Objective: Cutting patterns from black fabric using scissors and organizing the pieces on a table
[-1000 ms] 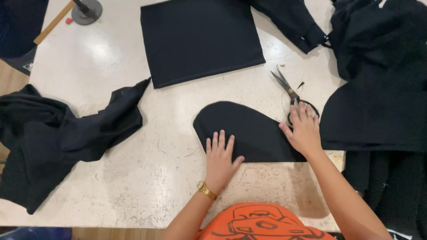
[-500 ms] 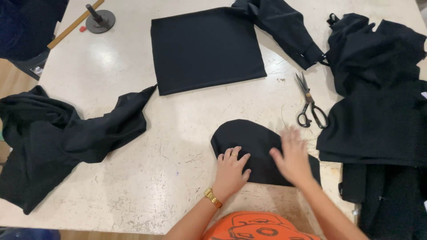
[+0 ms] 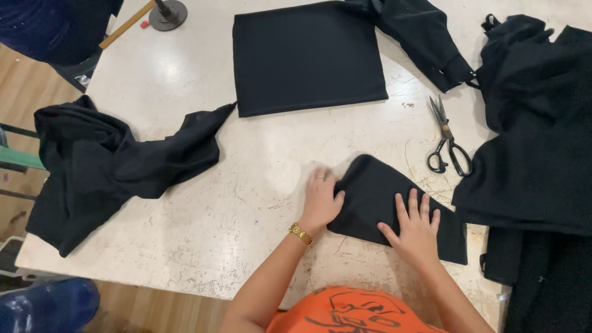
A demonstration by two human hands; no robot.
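A small cut piece of black cloth point(image 3: 377, 188) lies folded on the pale worktable point(image 3: 203, 203) near its front edge. My left hand point(image 3: 320, 200) grips the left edge of this piece, fingers curled on the fold; a gold watch is on that wrist. My right hand point(image 3: 416, 228) rests flat on the piece's lower right part, fingers spread. Black-handled scissors point(image 3: 447, 145) lie on the table just beyond the piece, to the right, with no hand on them.
A flat black rectangle of cloth point(image 3: 305, 55) lies at the back centre. A crumpled black cloth point(image 3: 105, 163) hangs over the left edge. More black fabric point(image 3: 536, 135) is heaped at the right. A round metal base point(image 3: 166, 13) with a wooden stick stands at the back left.
The rounded black piece has been folded over into a narrower shape. My left hand moved onto its left edge, my right hand slid down to its lower right.
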